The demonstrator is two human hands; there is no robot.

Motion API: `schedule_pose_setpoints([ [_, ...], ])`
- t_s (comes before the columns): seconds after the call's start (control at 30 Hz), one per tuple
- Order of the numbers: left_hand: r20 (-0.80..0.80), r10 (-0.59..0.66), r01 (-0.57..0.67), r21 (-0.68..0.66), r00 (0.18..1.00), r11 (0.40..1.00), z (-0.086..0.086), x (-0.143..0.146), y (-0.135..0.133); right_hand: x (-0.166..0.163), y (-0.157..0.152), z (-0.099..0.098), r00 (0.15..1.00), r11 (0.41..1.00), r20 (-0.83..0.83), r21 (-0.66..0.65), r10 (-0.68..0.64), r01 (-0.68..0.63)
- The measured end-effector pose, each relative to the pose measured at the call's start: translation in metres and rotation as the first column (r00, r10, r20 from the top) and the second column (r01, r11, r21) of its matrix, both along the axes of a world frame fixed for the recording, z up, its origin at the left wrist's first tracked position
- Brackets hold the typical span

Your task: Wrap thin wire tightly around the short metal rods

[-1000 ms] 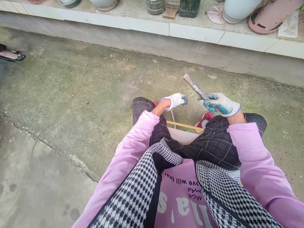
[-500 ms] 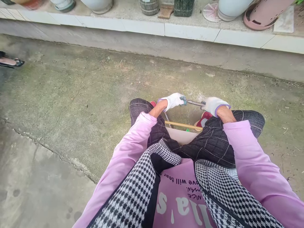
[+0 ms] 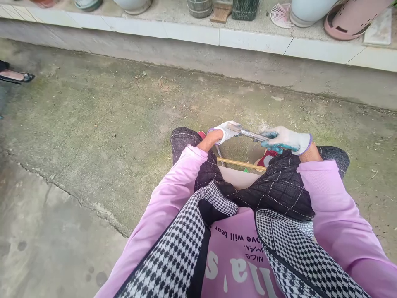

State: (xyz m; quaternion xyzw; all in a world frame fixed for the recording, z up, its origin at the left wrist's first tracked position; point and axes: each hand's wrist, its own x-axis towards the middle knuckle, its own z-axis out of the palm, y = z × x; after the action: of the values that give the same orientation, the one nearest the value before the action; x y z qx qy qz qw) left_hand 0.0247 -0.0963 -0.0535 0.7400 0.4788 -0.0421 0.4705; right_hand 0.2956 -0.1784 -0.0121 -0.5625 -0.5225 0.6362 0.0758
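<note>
I sit low over a concrete yard with both hands in white gloves with blue-green palms. My right hand [image 3: 285, 140] is closed round the handle end of a flat metal chisel [image 3: 249, 133]. The tool lies nearly level, its blade end pointing left and resting on my left hand [image 3: 227, 130]. My left hand is curled above a thin metal rod [image 3: 219, 152] that drops between my knees; whether it grips the rod is hidden. A wooden stick [image 3: 240, 164] lies crosswise under my hands, above a pale board [image 3: 237, 177].
A raised tiled ledge [image 3: 192, 33] runs along the far side with pots, a pink tub [image 3: 350, 20] and a white grille. A crack [image 3: 71, 194] crosses the concrete at left. Another person's sandalled foot [image 3: 14, 76] shows at the far left edge.
One second ago my right hand held the chisel tilted up, blade in the air. It has swung down to level, and its blade end now meets my left hand.
</note>
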Motion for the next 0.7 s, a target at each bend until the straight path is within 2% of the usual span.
schedule_pose_setpoints([
  [0.1,0.021,0.002,-0.003,0.045,1.0,0.999,0.002,-0.003,0.003,-0.002,-0.003,-0.008,0.971,0.975,0.098,-0.025,0.22,-0.219],
  [0.2,0.029,0.008,-0.01,0.075,1.0,0.997,0.004,-0.006,0.004,-0.007,-0.001,-0.02,0.87,0.925,0.336,-0.013,0.361,-0.379],
  [0.27,0.044,0.017,-0.019,0.063,0.999,0.998,0.004,-0.005,0.002,-0.009,0.005,-0.029,0.782,0.905,0.504,0.005,0.366,-0.426],
  [0.33,0.098,0.032,-0.033,0.012,0.995,0.999,0.005,-0.003,-0.002,-0.009,0.014,-0.035,0.698,0.903,0.649,0.041,0.301,-0.427],
  [0.43,0.231,0.109,-0.062,-0.202,0.967,0.977,0.005,0.002,-0.009,-0.006,0.027,-0.035,0.602,0.912,0.78,0.106,0.171,-0.396],
  [0.47,0.275,0.151,-0.07,-0.284,0.949,0.956,0.005,0.003,-0.011,-0.005,0.03,-0.034,0.61,0.921,0.783,0.139,0.122,-0.363],
  [0.53,0.337,0.236,-0.087,-0.404,0.912,0.911,0.003,0.005,-0.013,-0.003,0.032,-0.028,0.711,0.952,0.702,0.238,-0.031,-0.194],
  [0.57,0.352,0.266,-0.097,-0.432,0.897,0.897,0.001,0.006,-0.014,-0.003,0.031,-0.025,0.786,0.958,0.603,0.282,-0.134,-0.052],
  [0.63,0.343,0.295,-0.123,-0.442,0.892,0.888,-0.002,0.007,-0.013,-0.003,0.026,-0.017,0.893,0.927,0.304,0.282,-0.331,0.248],
  [0.7,0.306,0.28,-0.135,-0.42,0.91,0.897,-0.003,0.007,-0.012,-0.003,0.019,-0.008,0.915,0.901,0.041,0.197,-0.4,0.385],
])
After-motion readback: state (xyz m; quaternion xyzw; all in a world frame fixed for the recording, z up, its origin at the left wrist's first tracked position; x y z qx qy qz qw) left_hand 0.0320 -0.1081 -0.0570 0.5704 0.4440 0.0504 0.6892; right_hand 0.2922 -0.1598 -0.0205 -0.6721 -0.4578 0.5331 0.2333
